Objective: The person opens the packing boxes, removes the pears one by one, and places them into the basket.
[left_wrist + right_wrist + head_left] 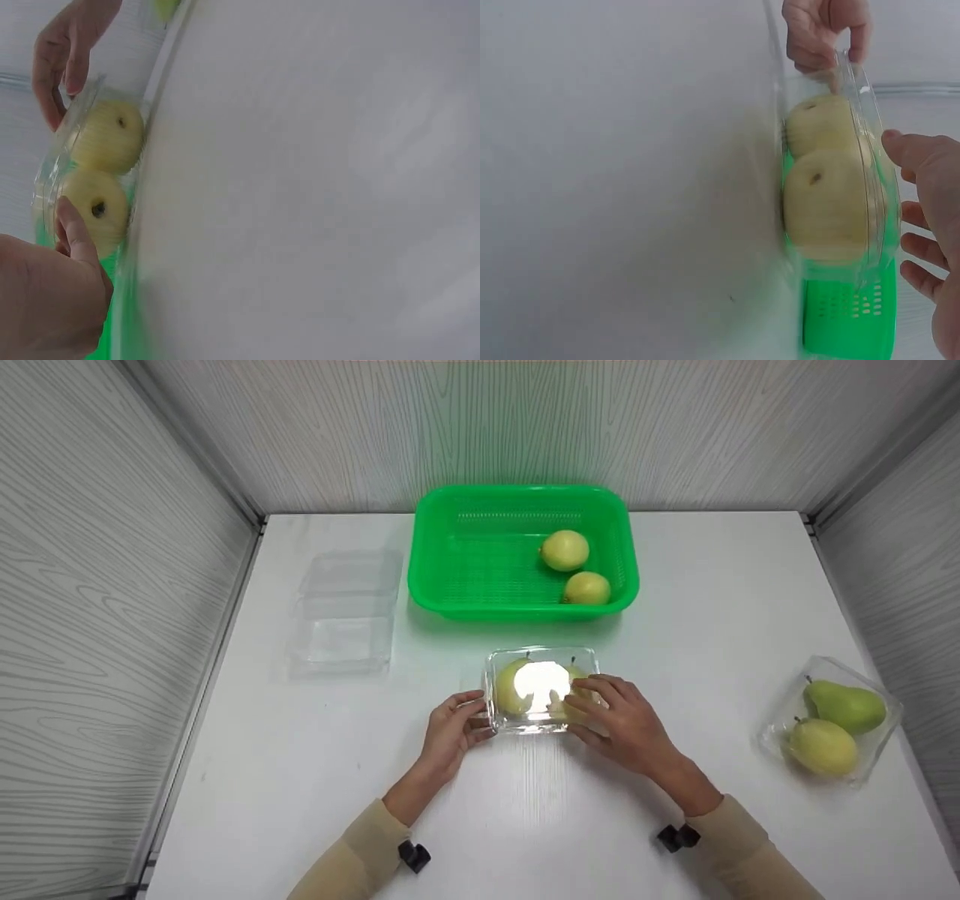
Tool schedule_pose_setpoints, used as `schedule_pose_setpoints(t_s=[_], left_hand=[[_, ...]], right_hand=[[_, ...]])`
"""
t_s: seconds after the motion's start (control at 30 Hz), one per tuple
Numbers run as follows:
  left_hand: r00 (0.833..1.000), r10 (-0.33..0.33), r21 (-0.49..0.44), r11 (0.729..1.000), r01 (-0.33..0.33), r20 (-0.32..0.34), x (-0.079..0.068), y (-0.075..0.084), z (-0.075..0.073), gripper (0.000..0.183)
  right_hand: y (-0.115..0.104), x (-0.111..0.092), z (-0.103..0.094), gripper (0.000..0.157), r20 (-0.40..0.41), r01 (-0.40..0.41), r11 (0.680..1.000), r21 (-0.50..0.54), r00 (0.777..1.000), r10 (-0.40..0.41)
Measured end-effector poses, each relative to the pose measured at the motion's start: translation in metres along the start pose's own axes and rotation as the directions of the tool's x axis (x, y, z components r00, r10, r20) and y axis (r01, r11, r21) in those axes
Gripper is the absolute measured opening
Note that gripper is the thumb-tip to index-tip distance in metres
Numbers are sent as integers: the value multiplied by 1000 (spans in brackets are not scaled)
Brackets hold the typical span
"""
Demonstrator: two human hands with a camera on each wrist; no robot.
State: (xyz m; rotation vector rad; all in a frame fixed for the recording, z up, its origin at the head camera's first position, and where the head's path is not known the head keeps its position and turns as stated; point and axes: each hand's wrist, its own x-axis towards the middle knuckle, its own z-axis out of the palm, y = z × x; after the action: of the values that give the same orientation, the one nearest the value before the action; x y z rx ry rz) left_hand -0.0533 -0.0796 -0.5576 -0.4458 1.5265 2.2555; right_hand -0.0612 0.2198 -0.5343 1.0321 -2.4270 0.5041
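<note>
A clear plastic clamshell box [510, 726] with yellow pears [513, 687] inside lies in front of the basket, its lid down over the fruit. My left hand [450, 733] pinches the box's left edge between thumb and fingers. Over the right part of the lid, my right hand [619, 724] spreads its loosely extended fingers, tips at the lid's surface. Glare on the lid hides part of the fruit. From the side, the right wrist view shows two pears [826, 206] upright against the box wall, with the right thumb close to the lid rim.
Behind the box stands a green plastic basket [427, 607] holding two yellow pears [565, 550]. An unfolded clear clamshell box [341, 641] lies at the left. Near the table's right edge sits another clear box [772, 735] with a green pear [847, 706] and a yellow pear [823, 747].
</note>
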Motion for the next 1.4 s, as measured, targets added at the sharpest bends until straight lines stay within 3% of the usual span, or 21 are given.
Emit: schedule_pose_setpoints(t_s=[0.13,0.4,0.57,0.73,0.97,1.17,1.4], left_hand=[[1000,-4,-79,997,4,5,-9,-6,3,32],[999,-37,-133,990,40,24,-23,-19,14,30],[999,-38,-170,985,37,-7,-29,-27,21,24],[999,-40,-195,980,33,-36,-35,-35,30,17],[997,-74,-147,986,74,-1,-36,-50,48,25],[999,-49,-141,989,48,-2,-34,-55,57,34],[999,-20,-140,990,14,-46,-30,-56,61,32]], right_hand=[[12,-3,-10,50,51,21,1000,1,998,-21],[38,-2,-25,49,82,54,998,17,995,-55],[54,3,-28,46,99,62,998,-7,993,-61],[65,7,-26,54,114,116,993,-36,987,-111],[69,9,-20,58,169,188,979,-76,970,-173],[67,6,-18,55,187,205,976,-72,964,-188],[61,4,-16,55,142,209,976,-63,970,-198]])
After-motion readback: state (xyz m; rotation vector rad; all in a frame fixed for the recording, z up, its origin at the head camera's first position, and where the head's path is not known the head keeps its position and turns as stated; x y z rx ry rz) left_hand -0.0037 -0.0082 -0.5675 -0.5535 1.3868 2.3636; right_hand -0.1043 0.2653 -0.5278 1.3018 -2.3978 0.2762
